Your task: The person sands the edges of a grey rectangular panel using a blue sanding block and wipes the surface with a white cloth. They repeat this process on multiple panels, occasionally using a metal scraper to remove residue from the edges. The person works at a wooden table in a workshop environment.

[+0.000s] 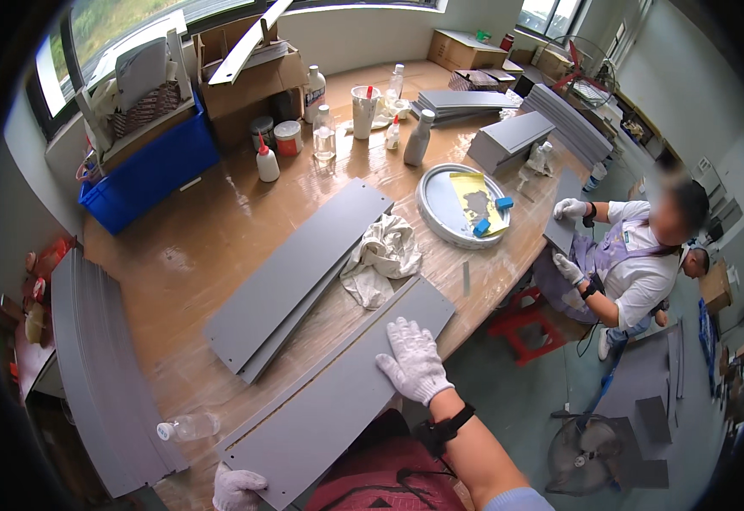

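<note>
A long grey panel (338,383) with a narrow brown groove along its far edge lies slanted across the table's near edge in front of me. My left hand (237,488), in a white glove, grips its near left corner, the thumb reaching onto the top face. Flat on the panel toward its right end rests my gloved right hand (413,362), fingers stretched out. A crumpled white cloth (380,260) sits just beyond the panel. Two more overlapping grey panels (304,272) lie behind it, partly under the cloth.
A clear bottle (190,427) lies on its side near my left hand, beside a tall stack of grey panels (103,366). Across the table stand a round lid (427,217) with blue blocks, several bottles and a blue bin (150,183). At right, a seated co-worker (636,255) holds a panel.
</note>
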Motion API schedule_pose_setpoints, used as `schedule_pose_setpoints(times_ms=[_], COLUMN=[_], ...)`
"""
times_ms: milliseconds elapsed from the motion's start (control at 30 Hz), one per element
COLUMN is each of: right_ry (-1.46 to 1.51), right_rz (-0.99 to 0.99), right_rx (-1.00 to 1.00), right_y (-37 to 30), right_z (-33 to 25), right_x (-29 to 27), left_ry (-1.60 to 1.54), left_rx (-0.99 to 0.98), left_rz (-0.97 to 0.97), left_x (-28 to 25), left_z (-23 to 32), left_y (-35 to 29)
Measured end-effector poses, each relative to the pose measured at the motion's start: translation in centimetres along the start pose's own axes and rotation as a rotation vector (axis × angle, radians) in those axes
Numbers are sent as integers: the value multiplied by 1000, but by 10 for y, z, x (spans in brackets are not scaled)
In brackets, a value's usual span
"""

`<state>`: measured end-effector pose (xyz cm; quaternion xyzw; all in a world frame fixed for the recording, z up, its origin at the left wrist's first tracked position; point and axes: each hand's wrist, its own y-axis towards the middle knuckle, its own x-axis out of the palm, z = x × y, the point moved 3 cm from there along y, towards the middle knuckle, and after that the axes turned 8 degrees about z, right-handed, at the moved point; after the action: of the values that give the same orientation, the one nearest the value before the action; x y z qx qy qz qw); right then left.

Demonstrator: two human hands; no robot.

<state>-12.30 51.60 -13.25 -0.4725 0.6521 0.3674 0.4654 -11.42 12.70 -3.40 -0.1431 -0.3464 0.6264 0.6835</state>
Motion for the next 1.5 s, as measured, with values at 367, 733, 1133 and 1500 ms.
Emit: schedule_pose_setpoints(times_ms=[367, 733, 1133, 1500], right_ry=[243, 896, 1125, 632], right_rz=[155, 404, -42, 137], right_rx=[332, 248, 112, -766], right_y=[167, 240, 93, -24], right_z=[104, 117, 91, -243], right_x=[-24, 16, -188, -96], left_ry=[-107, -150, -389, -841], left_rx=[-255, 226, 270, 157], left_rz=[27, 369, 122, -22], left_x=[-7, -18, -19, 38], left_z=[33, 50, 36, 33], left_y=[-19, 1, -3, -10])
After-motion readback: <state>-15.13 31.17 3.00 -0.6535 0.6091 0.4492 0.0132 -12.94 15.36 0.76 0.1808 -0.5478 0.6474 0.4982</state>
